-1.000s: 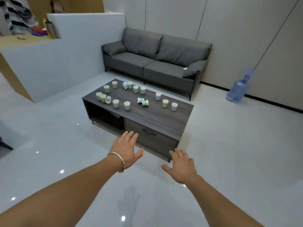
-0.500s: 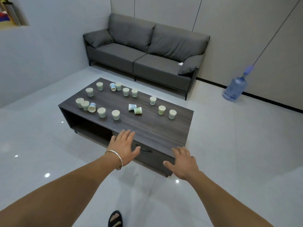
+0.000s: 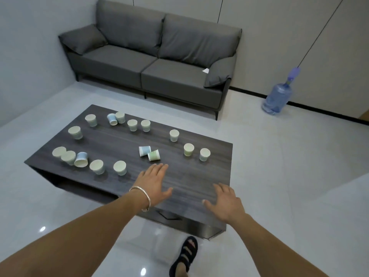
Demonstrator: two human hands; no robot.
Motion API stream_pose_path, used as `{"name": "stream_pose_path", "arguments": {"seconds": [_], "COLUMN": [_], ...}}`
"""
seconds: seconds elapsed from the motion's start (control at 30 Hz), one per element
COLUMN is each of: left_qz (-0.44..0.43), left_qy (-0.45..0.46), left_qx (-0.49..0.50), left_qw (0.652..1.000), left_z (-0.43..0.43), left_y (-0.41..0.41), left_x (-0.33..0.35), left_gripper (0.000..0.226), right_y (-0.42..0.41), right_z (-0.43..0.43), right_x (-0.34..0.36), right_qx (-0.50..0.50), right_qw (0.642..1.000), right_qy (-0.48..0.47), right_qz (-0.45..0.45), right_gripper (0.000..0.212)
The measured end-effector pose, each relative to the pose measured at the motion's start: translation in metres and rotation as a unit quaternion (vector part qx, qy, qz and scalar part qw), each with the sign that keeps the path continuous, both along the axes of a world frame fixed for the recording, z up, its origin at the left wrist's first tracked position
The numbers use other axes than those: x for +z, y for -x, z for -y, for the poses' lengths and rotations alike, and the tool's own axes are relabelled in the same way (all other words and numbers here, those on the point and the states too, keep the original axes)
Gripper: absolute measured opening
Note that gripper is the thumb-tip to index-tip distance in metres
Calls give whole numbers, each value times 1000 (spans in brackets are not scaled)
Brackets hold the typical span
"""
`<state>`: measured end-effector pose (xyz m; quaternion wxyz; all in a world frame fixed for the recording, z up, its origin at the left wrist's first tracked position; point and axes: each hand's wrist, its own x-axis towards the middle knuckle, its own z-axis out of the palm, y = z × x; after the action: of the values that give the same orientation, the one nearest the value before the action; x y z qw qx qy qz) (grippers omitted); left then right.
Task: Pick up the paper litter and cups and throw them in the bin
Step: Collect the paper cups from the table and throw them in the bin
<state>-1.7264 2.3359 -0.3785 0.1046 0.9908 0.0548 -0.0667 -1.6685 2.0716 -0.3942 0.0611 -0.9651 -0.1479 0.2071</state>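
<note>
- 16 paper cups sit on the dark surface; most stand upright, mouths up.
- A blue cup and a green cup lie on their sides, touching, long axes roughly left-right, just beyond the left hand.
- 2 tipped blue cups lie farther left, mouths facing near.
- Both hands are flat, fingers spread, holding nothing; the right hand is over the near edge, apart from every cup.
- A white paper scrap lies on the sofa, far right.
</note>
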Motion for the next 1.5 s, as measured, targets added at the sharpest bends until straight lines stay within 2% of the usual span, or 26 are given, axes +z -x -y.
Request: {"name": "stream_pose_path", "arguments": {"seconds": [0.2,0.37,0.6,0.73,0.93,1.03,1.17,1.23,1.33,1.5], "left_qz": [-40,-27,-75,-75,-73,-91,-113,-121,-142,-140], "left_qy": [20,61,120,155,221,231,230,235,245,306], "left_qx": [20,47,42,33,70,54,30,27,13,31], "left_qw": [999,997,989,985,970,967,966,964,959,941], "left_z": [-15,-21,-41,-52,-71,-75,-70,-63,-50,-39], "left_y": [-91,-155,-221,-249,-262,-262,-266,-268,-272,-279], "left_x": [-26,-53,-140,-190,-254,-275,-288,-289,-286,-277], "left_gripper": [86,85,89,90,92,95,96,97,100,103], "right_y": [-114,-192,-274,-314,-369,-380,-364,-343,-310,-280], "right_z": [-27,-40,-64,-84,-109,-114,-118,-124,-137,-162], "right_x": [-31,-56,-134,-188,-254,-275,-283,-277,-261,-235], "right_qx": [-3,-23,-71,-102,-122,-110,-115,-118,-129,-129], "right_qw": [999,999,995,991,989,987,989,989,985,968], "right_qy": [5,15,29,41,60,82,68,62,34,-104], "right_qz": [-41,-46,-66,-73,-65,-80,-60,-70,-113,-187], "right_gripper": [82,81,80,87,95,90,65,60,67,88]}}
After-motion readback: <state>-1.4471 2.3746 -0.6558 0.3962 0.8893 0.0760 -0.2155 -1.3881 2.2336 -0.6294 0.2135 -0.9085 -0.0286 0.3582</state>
